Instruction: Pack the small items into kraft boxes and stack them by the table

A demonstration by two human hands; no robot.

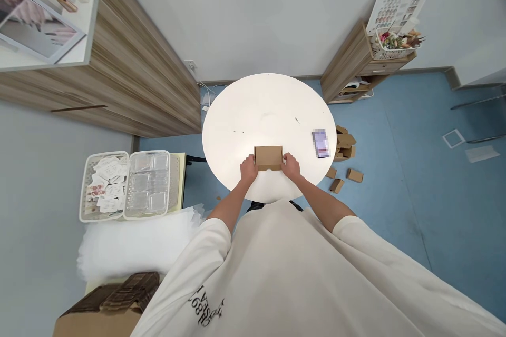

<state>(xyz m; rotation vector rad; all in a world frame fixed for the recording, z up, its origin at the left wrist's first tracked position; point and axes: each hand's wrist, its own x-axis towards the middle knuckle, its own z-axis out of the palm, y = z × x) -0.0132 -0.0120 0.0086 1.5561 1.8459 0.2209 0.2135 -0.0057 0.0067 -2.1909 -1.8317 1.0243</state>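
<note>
A small brown cardboard box (269, 156) rests on the round white table (264, 105), close to its near edge, with its lid down. At the box's left end, my left hand (249, 168) has its fingers closed against the side. My right hand (291, 166) grips the opposite end in the same way. The fingertips are partly hidden by the hands themselves. To the right of the box lies a purple item (321, 144), blurred so that its kind does not show.
Several small cardboard boxes (354, 175) lie on the blue floor, right of the table. At left are white baskets (127, 184) with packets and clear boxes, white sheets (136, 245) and a large carton (98, 321). Wooden cabinets (146, 58) stand against the wall.
</note>
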